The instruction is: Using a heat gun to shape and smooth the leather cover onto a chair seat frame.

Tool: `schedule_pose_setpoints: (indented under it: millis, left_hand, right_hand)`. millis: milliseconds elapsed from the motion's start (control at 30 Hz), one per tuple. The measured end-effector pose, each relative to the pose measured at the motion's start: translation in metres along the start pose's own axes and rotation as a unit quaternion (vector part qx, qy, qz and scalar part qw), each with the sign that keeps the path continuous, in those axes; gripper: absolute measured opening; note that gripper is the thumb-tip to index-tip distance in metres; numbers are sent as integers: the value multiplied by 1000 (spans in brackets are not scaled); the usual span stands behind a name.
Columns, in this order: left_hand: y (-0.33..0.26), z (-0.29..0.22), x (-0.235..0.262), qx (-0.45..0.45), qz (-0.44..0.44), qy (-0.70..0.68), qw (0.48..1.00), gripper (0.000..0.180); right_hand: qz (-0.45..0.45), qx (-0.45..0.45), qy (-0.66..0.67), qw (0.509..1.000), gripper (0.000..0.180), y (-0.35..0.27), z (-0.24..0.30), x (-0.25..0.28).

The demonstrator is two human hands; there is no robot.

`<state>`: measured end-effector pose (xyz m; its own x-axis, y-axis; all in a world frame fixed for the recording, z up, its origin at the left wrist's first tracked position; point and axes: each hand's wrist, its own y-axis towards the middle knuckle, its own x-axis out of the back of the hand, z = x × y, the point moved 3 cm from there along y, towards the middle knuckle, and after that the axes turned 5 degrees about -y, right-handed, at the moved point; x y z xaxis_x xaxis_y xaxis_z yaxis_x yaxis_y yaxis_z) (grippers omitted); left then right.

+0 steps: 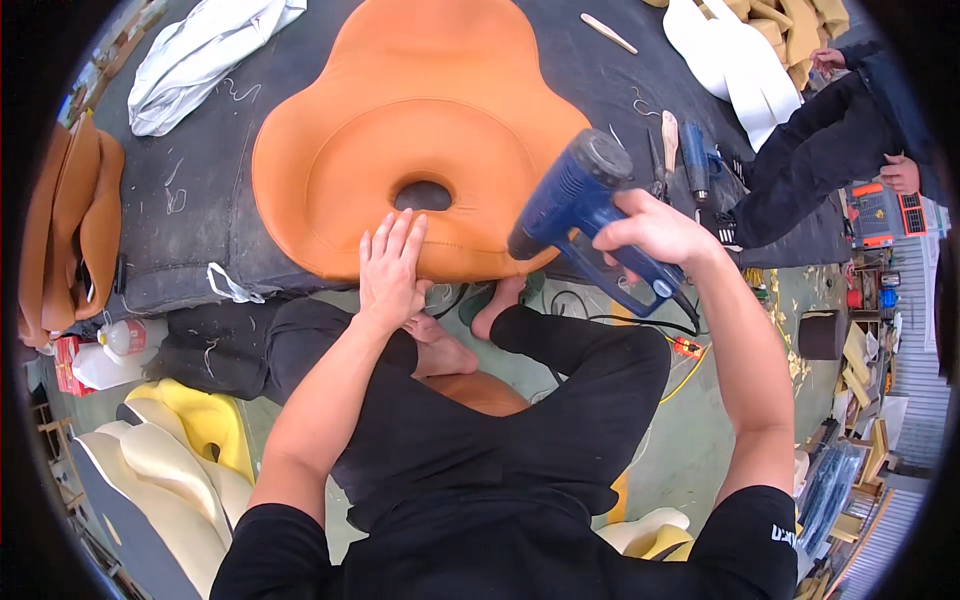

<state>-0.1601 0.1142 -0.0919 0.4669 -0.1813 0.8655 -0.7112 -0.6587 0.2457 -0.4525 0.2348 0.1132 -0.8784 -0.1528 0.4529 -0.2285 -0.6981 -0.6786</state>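
An orange seat cushion (330, 150) with an oval hole lies on the dark padded table in front of me. My left hand (393, 275) rests on its near edge below the hole, fingers stretched out flat and thumb low at the rim. My right hand (660, 232) is wrapped round the handle of a blue heat gun (585, 185), held over the cushion's near right side. Its dark nozzle end tilts down toward the cushion's near edge; whether they touch I cannot tell. A black cord hangs from the handle.
A second blue heat gun (696, 165), a wooden-handled tool (669, 140) and a pale stick (608, 33) lie on the table (190, 235). White fabric (200, 65) lies at the far left. Brown covers (75, 220) and foam pieces (190, 470) flank me. Another person (840, 150) is at the right.
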Motion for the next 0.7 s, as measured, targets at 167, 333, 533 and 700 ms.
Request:
schedule_pose_setpoints:
  millis: [167,333,533,700]
  left_hand:
    - [0,-2,1,-4,-6,9,1000,109]
    - [-1,-2,0,1,-1,3,1000,107]
    - [0,-4,-1,-3,-3,2,1000,108]
    - [-2,-5,3,-2,-2,-1,1000,107]
  right_hand:
    - [-28,18,105,994,33,-2,-31,-2]
    - [-69,90,153,982,27,12,-17,-15]
    - [-45,79,105,990,33,16,1,-10]
    - [-12,67,63,996,39,17,15,-7]
